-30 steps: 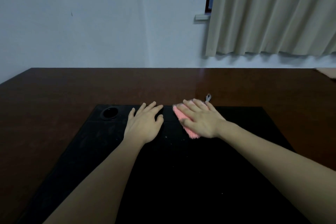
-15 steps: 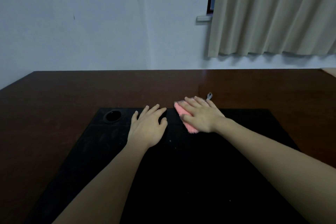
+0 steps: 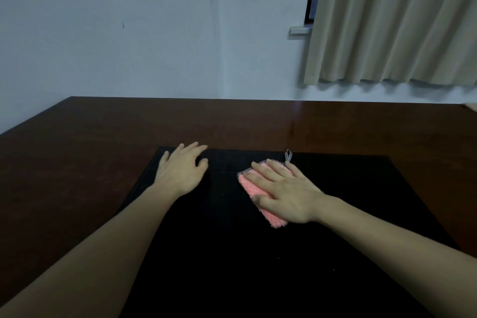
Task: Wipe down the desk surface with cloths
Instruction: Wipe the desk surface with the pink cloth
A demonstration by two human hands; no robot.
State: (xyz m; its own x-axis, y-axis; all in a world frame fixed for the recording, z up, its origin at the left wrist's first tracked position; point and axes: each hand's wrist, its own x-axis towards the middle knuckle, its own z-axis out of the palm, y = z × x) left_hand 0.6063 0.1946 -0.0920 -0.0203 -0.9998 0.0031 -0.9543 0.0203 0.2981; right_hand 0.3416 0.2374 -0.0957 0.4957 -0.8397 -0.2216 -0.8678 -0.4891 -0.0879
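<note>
Since a second ago the hands have spread apart. The right hand (image 3: 286, 192) presses flat, fingers straight, on the pink cloth (image 3: 254, 188) at 2 o'clock on the black mat (image 3: 232, 253); the left hand (image 3: 182, 171), released, rests flat at 11 o'clock. The cloth's long axis runs 11 to 5, its loop (image 3: 288, 155) pointing 12.

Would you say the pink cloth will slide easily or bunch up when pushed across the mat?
The pink cloth looks soft and fluffy, so probably floppy and light. Under the flat right hand it likely slides; pushed from one edge, it may bunch.
</note>
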